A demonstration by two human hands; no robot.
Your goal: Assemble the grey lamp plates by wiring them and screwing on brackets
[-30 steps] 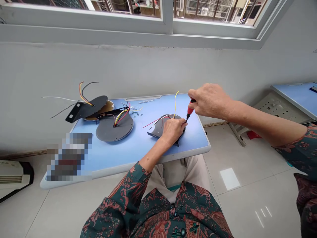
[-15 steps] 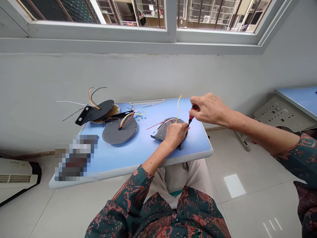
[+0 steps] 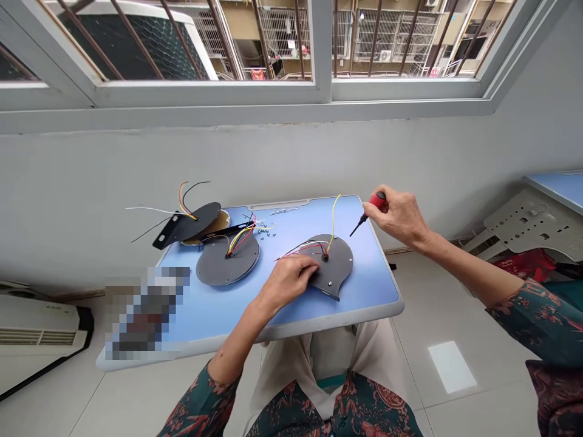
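Observation:
My right hand [image 3: 403,215] is closed round the red and black handle of a screwdriver [image 3: 376,200]. Its dark tip points down and left, in the air above the table's right side. With curled fingers, my left hand [image 3: 291,278] grips the left edge of a dark grey round plate [image 3: 339,267], which tapers to a point at the front. Several screws show around this plate's rim. Red, white, black and yellow wires come out of its centre, the yellow one [image 3: 334,218] standing up. My left fingers' undersides are hidden.
Another dark round plate with wires [image 3: 223,267] lies left of my hand. Behind it, a third plate [image 3: 200,220] rests tilted. Loose screws [image 3: 264,230] and thin metal pieces [image 3: 283,211] lie at the back of the blue table [image 3: 182,321]. A blurred-out item [image 3: 150,309] sits at the left.
My right hand has lifted the screwdriver off the plate's right edge, up and right. My left hand has slid from the plate's top to its left edge. The view has tilted up slightly.

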